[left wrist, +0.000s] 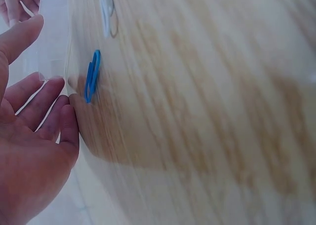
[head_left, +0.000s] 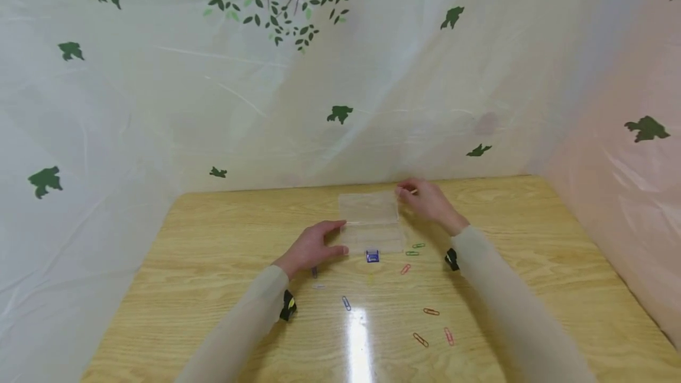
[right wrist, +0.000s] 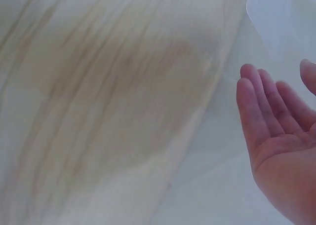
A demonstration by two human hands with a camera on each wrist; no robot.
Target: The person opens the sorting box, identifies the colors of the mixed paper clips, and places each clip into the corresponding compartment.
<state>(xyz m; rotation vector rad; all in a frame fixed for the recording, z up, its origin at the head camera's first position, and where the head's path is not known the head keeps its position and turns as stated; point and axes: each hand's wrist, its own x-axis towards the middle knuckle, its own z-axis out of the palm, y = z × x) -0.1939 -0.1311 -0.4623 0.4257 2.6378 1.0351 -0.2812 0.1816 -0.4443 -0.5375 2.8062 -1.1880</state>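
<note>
A clear plastic box (head_left: 372, 238) lies near the back of the table with its lid (head_left: 368, 207) folded open towards the wall. A small blue piece (head_left: 372, 256) sits at the middle of its front edge. My left hand (head_left: 313, 246) is at the box's left end, thumb by the front corner and fingers spread further back, fingertips right at the plastic. A blue paper clip (left wrist: 92, 77) lies beside that hand. At the lid's far right corner is my right hand (head_left: 425, 198); the right wrist view shows its fingers nearly straight, thumb apart.
Several paper clips lie scattered: green clips (head_left: 412, 253) by the box's right front corner, a pink clip (head_left: 406, 269), a white clip (head_left: 318, 286), a blue clip (head_left: 346, 303) and red clips (head_left: 431, 312) nearer the front. A pale curtain (head_left: 266, 135) stands behind the wooden table (head_left: 213, 265).
</note>
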